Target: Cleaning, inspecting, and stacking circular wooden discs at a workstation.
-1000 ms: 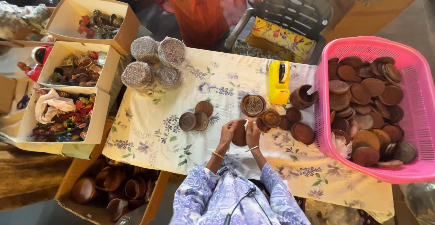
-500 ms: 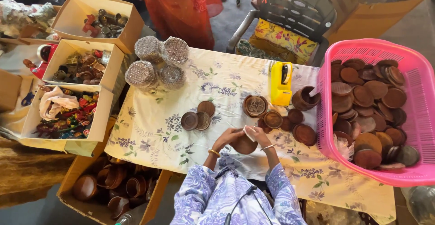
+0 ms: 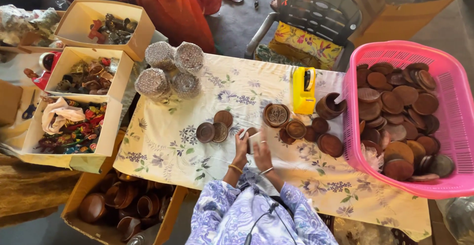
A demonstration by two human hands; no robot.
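My left hand (image 3: 240,147) and my right hand (image 3: 262,152) are pressed together over the flowered tablecloth (image 3: 173,146), fingers closed on a small pale piece (image 3: 252,141). A brown wooden disc (image 3: 251,131) lies at my fingertips. Three more brown discs (image 3: 213,130) sit just to the left. To the right are a carved round dish (image 3: 276,115), further discs (image 3: 323,139), a brown cup (image 3: 328,107) and a yellow tape dispenser (image 3: 303,90).
A pink basket (image 3: 447,185) full of brown discs fills the right side. Silvery round packs (image 3: 168,71) stand at the back left. Open cardboard boxes (image 3: 112,114) of trinkets line the left, a box of brown pots (image 3: 121,205) sits below. A chair (image 3: 316,13) and a person in orange (image 3: 173,8) are behind.
My hands have shifted a little left and now show a pale piece between them instead of the brown disc held before. The view has also drifted.
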